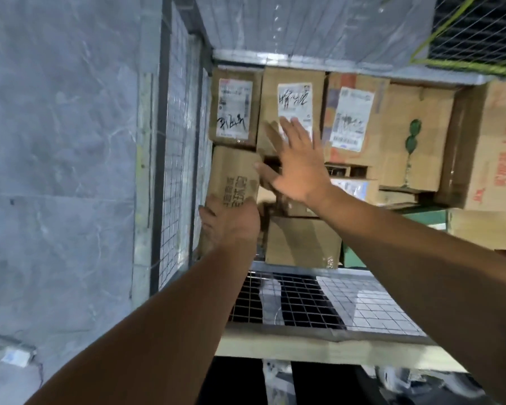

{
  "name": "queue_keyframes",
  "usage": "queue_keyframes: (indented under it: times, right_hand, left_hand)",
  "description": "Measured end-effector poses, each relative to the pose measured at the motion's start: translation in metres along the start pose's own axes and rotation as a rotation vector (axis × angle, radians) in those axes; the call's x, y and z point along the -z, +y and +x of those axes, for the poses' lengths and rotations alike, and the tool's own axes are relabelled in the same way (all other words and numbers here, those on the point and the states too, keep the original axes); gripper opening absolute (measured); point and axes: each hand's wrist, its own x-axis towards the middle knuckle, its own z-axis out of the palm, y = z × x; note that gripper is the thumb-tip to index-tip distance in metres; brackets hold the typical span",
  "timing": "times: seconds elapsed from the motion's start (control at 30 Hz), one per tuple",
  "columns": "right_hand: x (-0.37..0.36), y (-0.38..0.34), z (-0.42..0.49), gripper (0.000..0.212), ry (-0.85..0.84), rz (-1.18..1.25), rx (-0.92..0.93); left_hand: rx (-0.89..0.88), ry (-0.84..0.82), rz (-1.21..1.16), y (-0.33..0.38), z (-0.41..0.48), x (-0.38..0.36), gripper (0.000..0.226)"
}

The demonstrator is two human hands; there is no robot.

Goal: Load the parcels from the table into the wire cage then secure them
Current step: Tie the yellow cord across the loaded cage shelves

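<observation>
We record left hand (231, 220) gripping the near end of printed carton (234, 173), which sits inside wire cage (181, 141) against its mesh side | right hand (298, 162) flat, fingers spread, at labelled parcel (292, 95), contact unclear | hands apart
</observation>
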Motion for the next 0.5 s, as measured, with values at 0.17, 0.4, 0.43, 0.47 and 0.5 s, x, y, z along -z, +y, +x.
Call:
queue_keyframes:
  times: [0.17, 0.4, 0.43, 0.47, 0.5]
  right_hand:
    - [0.070, 0.053, -0.049, 0.079, 0.338, 0.154, -0.287]
    - [0.189, 0.150, -0.086, 0.070, 0.791, -0.033, -0.201]
    - [0.204, 0.164, -0.083, 0.070, 0.791, -0.030, -0.205]
    - [0.217, 0.177, -0.077, 0.070, 0.761, -0.039, -0.200]
    - [0.229, 0.189, -0.067, 0.071, 0.708, -0.062, -0.199]
  left_hand:
    - [-0.571, 0.006, 0.170, 0.064, -0.047, 0.000, 0.084]
    - [-1.468, 0.218, 0.245, 0.181, -0.108, -0.030, 0.073]
    - [-1.496, 0.240, 0.275, 0.199, -0.115, -0.034, 0.074]
    - [-1.495, 0.255, 0.330, 0.218, -0.122, -0.037, 0.073]
    - [-1.470, 0.265, 0.404, 0.236, -0.129, -0.041, 0.071]
